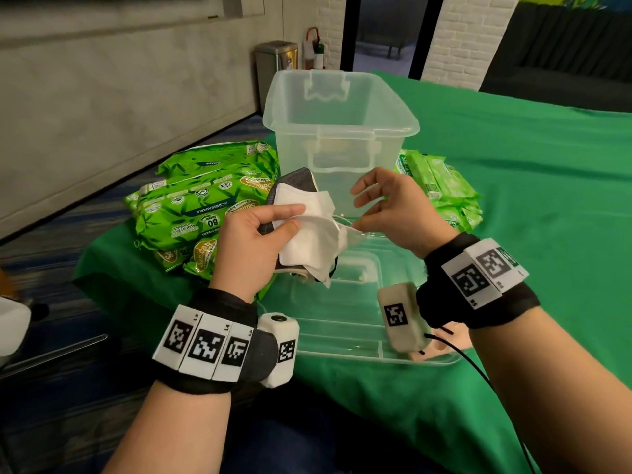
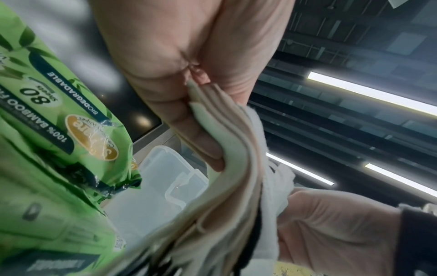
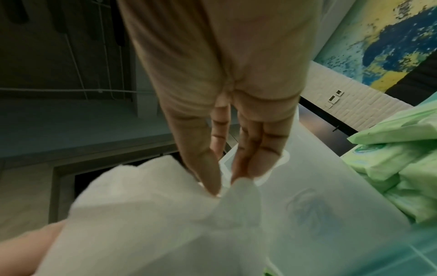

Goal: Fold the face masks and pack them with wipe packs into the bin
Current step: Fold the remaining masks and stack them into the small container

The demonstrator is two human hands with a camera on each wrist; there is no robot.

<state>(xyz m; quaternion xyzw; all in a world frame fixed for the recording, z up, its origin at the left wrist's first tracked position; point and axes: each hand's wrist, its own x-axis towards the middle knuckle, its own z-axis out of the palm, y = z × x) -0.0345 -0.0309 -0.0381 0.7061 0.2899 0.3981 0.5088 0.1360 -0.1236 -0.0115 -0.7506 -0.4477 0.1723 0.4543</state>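
My left hand (image 1: pixel 260 230) grips a stack of face masks (image 1: pixel 307 230), white on top, grey and black beneath, in front of the clear plastic bin (image 1: pixel 342 107). In the left wrist view the layered masks (image 2: pixel 236 168) bend between thumb and fingers. My right hand (image 1: pixel 386 203) pinches the right corner of the top white mask (image 3: pixel 165 214) between thumb and forefinger, the other fingers spread. Large green wipe packs (image 1: pixel 195 203) lie left of the bin, small pale green wipe packs (image 1: pixel 441 186) right of it.
The clear bin lid (image 1: pixel 352 326) lies flat on the green tablecloth (image 1: pixel 530 200) under my hands. A metal trash can (image 1: pixel 275 63) and a fire extinguisher (image 1: pixel 316 49) stand beyond the table's far left. The floor drops away at left.
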